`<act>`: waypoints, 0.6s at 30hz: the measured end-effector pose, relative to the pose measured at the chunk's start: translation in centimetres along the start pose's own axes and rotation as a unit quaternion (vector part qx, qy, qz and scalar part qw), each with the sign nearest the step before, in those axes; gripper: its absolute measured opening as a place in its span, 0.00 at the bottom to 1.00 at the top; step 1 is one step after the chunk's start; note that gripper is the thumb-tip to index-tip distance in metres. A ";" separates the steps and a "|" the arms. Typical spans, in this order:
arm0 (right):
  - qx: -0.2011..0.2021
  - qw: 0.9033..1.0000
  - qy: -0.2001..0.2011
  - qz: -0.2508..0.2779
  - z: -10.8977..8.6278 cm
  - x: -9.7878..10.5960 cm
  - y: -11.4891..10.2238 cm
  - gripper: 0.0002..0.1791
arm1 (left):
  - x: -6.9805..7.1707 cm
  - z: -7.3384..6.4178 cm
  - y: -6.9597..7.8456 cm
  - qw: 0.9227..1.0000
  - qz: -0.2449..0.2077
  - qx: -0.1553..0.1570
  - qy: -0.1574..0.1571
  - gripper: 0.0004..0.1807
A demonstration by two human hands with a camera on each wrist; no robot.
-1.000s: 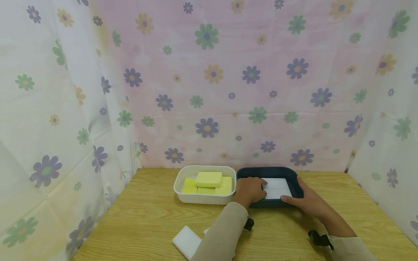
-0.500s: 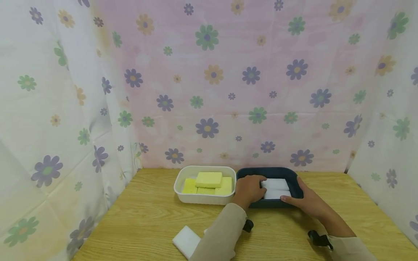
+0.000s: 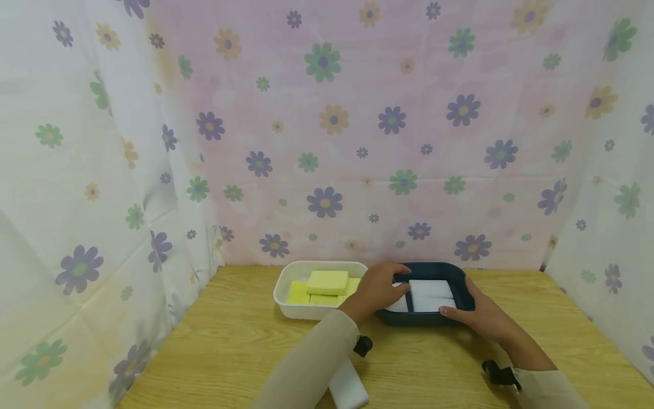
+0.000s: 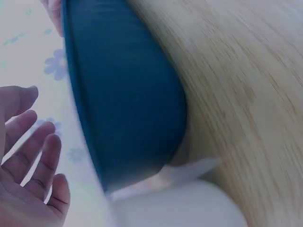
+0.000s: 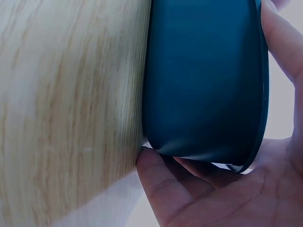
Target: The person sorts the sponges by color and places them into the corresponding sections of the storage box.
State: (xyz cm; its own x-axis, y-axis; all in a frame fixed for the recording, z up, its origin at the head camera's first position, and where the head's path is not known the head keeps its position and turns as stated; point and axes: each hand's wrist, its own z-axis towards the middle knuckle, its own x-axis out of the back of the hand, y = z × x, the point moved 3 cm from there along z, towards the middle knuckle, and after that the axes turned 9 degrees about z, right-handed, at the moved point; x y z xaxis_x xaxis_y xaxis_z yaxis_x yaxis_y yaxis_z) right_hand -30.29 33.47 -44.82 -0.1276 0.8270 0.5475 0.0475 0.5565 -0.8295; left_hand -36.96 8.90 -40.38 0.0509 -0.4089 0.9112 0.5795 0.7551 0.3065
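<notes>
In the head view a dark blue bin (image 3: 424, 320) stands at the back of the table, with white sponge blocks (image 3: 431, 288) lying side by side in its right part. Another white block (image 3: 397, 305) shows at its left end, partly covered by my left hand (image 3: 375, 291). That hand hovers over the bin's left end; the left wrist view shows its fingers (image 4: 47, 156) loosely bent and holding nothing. My right hand (image 3: 480, 311) grips the bin's right end, thumb over the front rim; in the right wrist view its fingers (image 5: 165, 189) curl round the end wall.
A white bin (image 3: 298, 312) with several yellow sponge blocks (image 3: 327, 282) stands against the dark bin's left side. Near the table's front, a white block (image 3: 349, 387) lies partly under the left sleeve (image 3: 311, 363). A flowered cloth (image 3: 327, 142) hangs behind and at both sides.
My left hand has lifted away from the white blocks and shifted left, uncovering the left block. The left forearm swung left over the table. The right hand has stayed on the bin.
</notes>
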 end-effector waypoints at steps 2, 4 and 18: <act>-0.001 1.000 0.000 0.000 0.0 0.0 0.0 0.70 | 0.9 -0.7 -0.3 1.000 0.006 -0.010 -0.012 0.19; -0.001 1.000 0.001 -0.002 0.0 0.0 0.0 0.70 | 1.9 -1.5 -0.9 0.999 0.010 -0.023 -0.025 0.21; -0.003 1.000 0.003 -0.014 -0.1 0.0 0.0 0.71 | 6.4 -9.0 -6.1 0.996 -0.008 -0.082 -0.033 0.20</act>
State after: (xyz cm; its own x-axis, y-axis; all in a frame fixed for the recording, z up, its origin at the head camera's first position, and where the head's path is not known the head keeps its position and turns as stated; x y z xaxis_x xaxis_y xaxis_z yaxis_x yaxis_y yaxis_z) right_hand -30.21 33.50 -44.85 -0.1238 0.8114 0.5713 0.0499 0.5801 -0.8130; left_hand -32.82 -2.91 -38.86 -0.0095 -0.3824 0.9240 0.7056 0.6522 0.2771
